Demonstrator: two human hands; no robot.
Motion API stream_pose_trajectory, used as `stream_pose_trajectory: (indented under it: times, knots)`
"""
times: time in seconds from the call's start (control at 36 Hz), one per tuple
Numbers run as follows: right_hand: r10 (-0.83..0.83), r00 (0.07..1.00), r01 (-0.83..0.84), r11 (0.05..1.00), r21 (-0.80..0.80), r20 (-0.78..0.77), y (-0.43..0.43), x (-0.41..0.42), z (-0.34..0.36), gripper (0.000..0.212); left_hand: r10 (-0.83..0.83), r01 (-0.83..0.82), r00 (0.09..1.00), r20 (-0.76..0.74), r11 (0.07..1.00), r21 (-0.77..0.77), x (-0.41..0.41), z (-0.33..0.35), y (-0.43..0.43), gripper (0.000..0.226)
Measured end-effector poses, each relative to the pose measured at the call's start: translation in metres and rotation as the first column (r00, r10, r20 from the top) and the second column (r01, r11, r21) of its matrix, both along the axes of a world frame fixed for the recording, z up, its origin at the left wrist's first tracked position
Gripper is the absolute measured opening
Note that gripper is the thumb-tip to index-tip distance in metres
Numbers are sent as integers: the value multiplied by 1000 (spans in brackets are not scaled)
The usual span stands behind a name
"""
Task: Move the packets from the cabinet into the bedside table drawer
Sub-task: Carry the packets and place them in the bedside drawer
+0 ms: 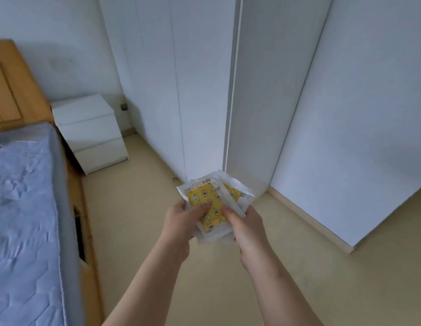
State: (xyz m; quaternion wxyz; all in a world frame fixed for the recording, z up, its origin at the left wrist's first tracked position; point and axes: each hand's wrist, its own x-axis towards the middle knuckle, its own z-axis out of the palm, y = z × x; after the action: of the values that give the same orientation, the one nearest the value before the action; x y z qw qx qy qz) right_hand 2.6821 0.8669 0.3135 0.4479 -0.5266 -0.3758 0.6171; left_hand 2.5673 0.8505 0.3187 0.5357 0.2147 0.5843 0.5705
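Both hands, left hand [181, 222] and right hand [244, 225], grip the yellow packets [213, 208] at centre frame, so the carrying step seems underway. The bedside table [89, 130] stands at ten o'clock, drawers closed; next, one hand likely must free itself to pull a drawer [100, 155] open.

The beige floor [143, 234] bears a white bedside table [88, 129] and wooden bed [23, 198].
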Motion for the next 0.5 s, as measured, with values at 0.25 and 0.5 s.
stream_pose_trajectory:
  times: [0.25, 0.5]
  knots:
    - [347, 938, -348, 937, -36, -28, 105, -116, -8, 14, 301, -303, 953, -35, 952, -52, -109, -11, 74, 14]
    - [447, 894, -447, 894, -42, 9, 216, -253, -10, 12, 404, -405, 914, -25, 914, -41, -239, -19, 176, 11]
